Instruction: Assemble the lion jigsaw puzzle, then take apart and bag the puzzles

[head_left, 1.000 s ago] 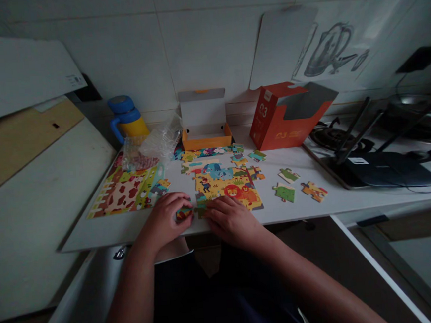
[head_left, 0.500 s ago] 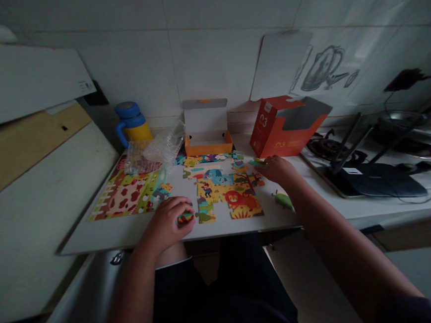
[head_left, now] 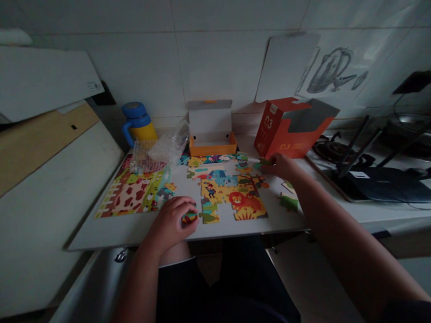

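A partly joined colourful jigsaw (head_left: 230, 190) with a lion and a blue animal lies on the white counter (head_left: 127, 228). My left hand (head_left: 171, 219) rests near the front edge, fingers curled on a small puzzle piece (head_left: 189, 217) just left of the jigsaw. My right hand (head_left: 282, 167) reaches to the jigsaw's far right corner, close to the red box (head_left: 291, 125), with fingers pinched on a small green piece (head_left: 263, 161). A loose green piece (head_left: 289, 203) lies by my right forearm.
A finished cow-pattern puzzle (head_left: 132, 193) lies at left under a crumpled plastic bag (head_left: 160, 148). A blue-and-yellow mug (head_left: 138, 123) and an open orange box (head_left: 211, 129) stand by the wall. A gas stove (head_left: 379, 158) with a dark device fills the right.
My right hand left the jigsaw's front edge and reached to the far right beside the red box, closing on a small piece. The left hand stayed put. The view shifted slightly.
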Motion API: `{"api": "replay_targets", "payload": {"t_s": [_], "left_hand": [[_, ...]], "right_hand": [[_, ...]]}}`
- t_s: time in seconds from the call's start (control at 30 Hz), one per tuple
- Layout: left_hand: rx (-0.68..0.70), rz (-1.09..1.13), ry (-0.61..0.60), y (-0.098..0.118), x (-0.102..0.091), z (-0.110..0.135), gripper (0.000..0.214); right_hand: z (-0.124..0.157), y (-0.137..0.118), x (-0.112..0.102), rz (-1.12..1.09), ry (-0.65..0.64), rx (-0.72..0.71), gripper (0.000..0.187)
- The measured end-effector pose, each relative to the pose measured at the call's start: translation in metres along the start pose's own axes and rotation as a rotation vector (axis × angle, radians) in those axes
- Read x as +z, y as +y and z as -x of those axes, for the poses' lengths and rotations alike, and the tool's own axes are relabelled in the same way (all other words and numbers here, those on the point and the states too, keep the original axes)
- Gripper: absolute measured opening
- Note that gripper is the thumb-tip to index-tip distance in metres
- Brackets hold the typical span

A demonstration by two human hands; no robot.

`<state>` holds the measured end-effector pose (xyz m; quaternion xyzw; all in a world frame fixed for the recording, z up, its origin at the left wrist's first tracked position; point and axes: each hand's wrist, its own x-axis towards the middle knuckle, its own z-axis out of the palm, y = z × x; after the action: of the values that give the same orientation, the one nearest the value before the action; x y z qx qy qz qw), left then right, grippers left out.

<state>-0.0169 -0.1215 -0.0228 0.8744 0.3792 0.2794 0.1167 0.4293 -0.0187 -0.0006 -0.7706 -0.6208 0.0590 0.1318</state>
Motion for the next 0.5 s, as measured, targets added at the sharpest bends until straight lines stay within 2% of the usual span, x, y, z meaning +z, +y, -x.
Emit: {"api": "replay_targets", "payload": {"t_s": [0.13, 0.27, 0.33, 0.5], "left_hand": [[-0.008, 0.013, 0.003, 0.0, 0.001, 0.0, 0.013], [-0.002, 0.024, -0.007, 0.0, 0.0, 0.0, 0.015], [-0.003, 0.029, -0.014, 0.0, 0.0, 0.0, 0.016], [-0.003, 0.025, -0.013, 0.001, -0.001, 0.0, 0.016]], "right_hand": [[0.013, -0.003, 0.001, -0.145, 0.053, -0.024, 0.036], [0.032, -0.011, 0.002, -0.504, 0.015, -0.105, 0.051], [0.043, -0.019, 0.003, -0.624, -0.029, -0.135, 0.043], [0.07, -0.047, 0.008, -0.675, -0.19, -0.186, 0.026]]}}
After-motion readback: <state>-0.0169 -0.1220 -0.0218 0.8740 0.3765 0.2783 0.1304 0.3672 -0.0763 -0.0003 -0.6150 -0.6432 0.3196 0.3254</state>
